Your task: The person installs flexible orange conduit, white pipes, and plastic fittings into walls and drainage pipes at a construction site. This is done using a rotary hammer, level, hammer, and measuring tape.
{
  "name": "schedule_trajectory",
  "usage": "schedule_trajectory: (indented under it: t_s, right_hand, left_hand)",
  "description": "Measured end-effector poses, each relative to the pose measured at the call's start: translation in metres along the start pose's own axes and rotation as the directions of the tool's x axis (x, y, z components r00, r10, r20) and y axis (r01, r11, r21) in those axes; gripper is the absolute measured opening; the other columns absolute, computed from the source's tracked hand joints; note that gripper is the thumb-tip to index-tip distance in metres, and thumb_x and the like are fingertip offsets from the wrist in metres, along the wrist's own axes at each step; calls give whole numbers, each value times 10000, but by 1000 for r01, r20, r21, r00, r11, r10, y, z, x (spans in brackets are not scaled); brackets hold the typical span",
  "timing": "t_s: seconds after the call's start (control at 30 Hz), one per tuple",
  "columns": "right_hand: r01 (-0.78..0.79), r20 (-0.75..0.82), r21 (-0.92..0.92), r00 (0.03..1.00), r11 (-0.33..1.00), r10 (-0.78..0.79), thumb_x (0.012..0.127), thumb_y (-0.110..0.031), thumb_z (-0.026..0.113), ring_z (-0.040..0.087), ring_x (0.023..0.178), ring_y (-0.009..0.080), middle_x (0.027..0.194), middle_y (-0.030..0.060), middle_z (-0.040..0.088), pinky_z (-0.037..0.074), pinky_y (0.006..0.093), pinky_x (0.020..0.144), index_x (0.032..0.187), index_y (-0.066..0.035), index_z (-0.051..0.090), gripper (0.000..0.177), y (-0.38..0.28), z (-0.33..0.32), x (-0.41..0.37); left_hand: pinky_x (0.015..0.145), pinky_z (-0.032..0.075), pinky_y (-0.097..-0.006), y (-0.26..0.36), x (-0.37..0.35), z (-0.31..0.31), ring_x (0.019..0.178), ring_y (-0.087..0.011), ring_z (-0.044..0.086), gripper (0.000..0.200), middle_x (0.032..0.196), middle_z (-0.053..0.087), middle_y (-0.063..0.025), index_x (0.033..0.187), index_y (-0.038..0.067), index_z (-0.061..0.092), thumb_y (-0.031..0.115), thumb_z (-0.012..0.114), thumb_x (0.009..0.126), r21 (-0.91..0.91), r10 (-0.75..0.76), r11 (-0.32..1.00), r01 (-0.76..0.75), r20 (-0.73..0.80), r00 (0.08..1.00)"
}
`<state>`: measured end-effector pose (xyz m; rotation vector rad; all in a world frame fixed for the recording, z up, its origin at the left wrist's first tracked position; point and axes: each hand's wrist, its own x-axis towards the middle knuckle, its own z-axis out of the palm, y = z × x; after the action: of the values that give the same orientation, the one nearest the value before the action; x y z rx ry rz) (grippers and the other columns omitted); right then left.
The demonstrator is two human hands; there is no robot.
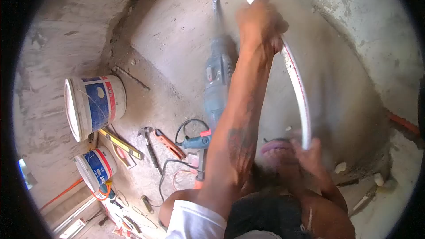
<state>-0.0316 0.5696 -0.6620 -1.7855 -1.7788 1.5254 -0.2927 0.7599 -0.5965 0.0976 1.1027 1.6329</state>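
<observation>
A long white pipe (297, 84) with a thin red line along it curves from the top of the view down to the lower middle. My left hand (260, 23) is stretched out, blurred, and closed around the pipe's upper part. My right hand (310, 152) grips the pipe's lower end close to my body. Behind the pipe is a bare grey concrete surface (177, 26).
A rotary hammer drill (217, 77) lies on the concrete just left of my left arm. Two white-and-blue buckets (93, 106) (95, 167) stand at the left. A hammer (148, 144), orange-handled pliers (170, 144), a blue power tool (195, 141), a yellow level (120, 144) and cables lie between them.
</observation>
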Motion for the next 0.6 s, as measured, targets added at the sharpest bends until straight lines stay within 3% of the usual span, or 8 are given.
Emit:
schedule_trajectory:
  t_s: [0.1,0.2,0.3,0.33,0.43,0.5,0.53,0.6]
  right_hand:
    - [-1,-141,-343,989,939,-50,848,-186,668,664,714,288,838,181,678,518,383,645,1068,7,625,295,33,-26,6]
    - [59,-78,-498,991,865,-112,767,-69,661,673,890,361,988,215,672,534,432,761,1195,-25,593,436,13,-57,22]
    - [136,-4,-606,985,784,-174,750,-23,653,660,921,383,1023,232,657,528,443,787,1244,-52,574,501,43,-81,50]
    - [153,-7,-530,983,834,-185,738,24,636,666,922,364,1081,221,650,531,434,793,1311,-85,534,592,76,-96,62]
    - [293,10,-639,928,711,-373,741,34,639,676,916,327,1125,209,640,537,416,798,1353,-122,504,645,121,-147,76]
    - [215,16,-621,965,754,-263,755,25,648,673,929,309,1149,196,634,536,400,809,1360,-100,491,638,124,-161,87]
    - [169,26,-612,981,773,-194,762,21,652,672,936,300,1162,189,632,536,392,814,1364,-88,484,634,119,-169,86]
    - [-63,-43,-665,998,744,47,797,-57,662,671,875,309,1002,196,657,530,370,759,1272,-54,549,489,90,-157,86]
  left_hand:
    - [389,289,-245,-3,-16,-11,490,-71,343,132,636,372,22,857,73,412,97,536,896,-92,103,991,-102,11,995]
    - [401,295,-215,-11,-29,-30,497,-65,341,126,642,352,33,885,82,401,74,527,887,-256,111,961,-108,-4,994]
    - [397,270,-240,-23,-29,-42,460,-79,291,209,561,275,44,769,139,374,91,556,857,-385,6,922,-35,-77,997]
    - [404,274,-247,-36,-34,-43,457,-83,289,197,560,275,45,775,146,378,97,551,856,-398,-2,917,-18,-51,999]
    - [430,310,-289,-80,-46,-29,453,-109,307,157,570,295,34,830,145,396,112,547,856,-449,-47,893,31,-24,999]
    - [440,345,-311,-89,-45,-12,458,-121,343,143,594,344,8,864,116,397,91,538,855,-491,-82,871,31,-83,993]
    - [458,362,-311,-92,-46,-8,474,-132,375,120,596,364,10,847,113,426,105,545,858,-422,-86,906,28,-118,989]
    - [493,397,-312,-97,-35,11,504,-154,440,94,598,405,13,815,108,482,133,558,865,-280,-70,960,26,-150,986]
